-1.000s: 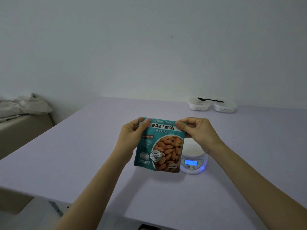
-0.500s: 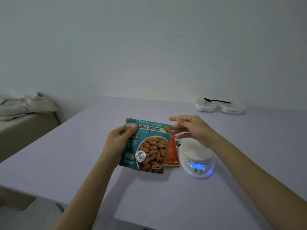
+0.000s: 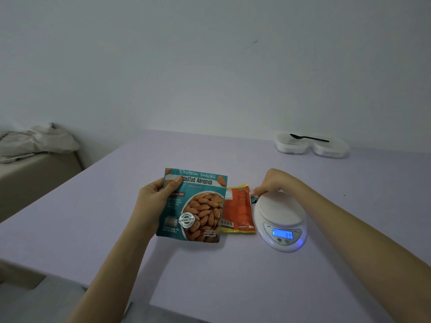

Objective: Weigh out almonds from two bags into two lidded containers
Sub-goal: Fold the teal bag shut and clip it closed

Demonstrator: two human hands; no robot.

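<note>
Left hand point(image 3: 154, 201) is holding the teal bag of roasted almonds point(image 3: 196, 206) by its upper left edge, with the thumb lying across the front near the printed name and the other fingers curled behind it. It is keeping this bag upright above the pale purple table point(image 3: 93, 217), with the front facing the camera. Just to the right, partly hidden behind the teal bag, an orange and yellow bag point(image 3: 239, 210) is lying flat on the table with its barcode side up. Next to it, the right hand point(image 3: 275, 183) is reaching down at the far left edge of the white kitchen scale point(image 3: 279, 215). Its fingers are bending downward toward a small dark scrap point(image 3: 254, 198) between the orange bag and the scale, but I cannot tell if they are pinching it or only touching it. The scale is standing on the table with nothing on its round plate, and its blue display point(image 3: 282, 234) is glowing with digits. Far behind it, near the wall, two white lidded containers point(image 3: 290, 148) are sitting side by side, touching each other, and a black spoon point(image 3: 307, 137) is resting across their lids.
</note>
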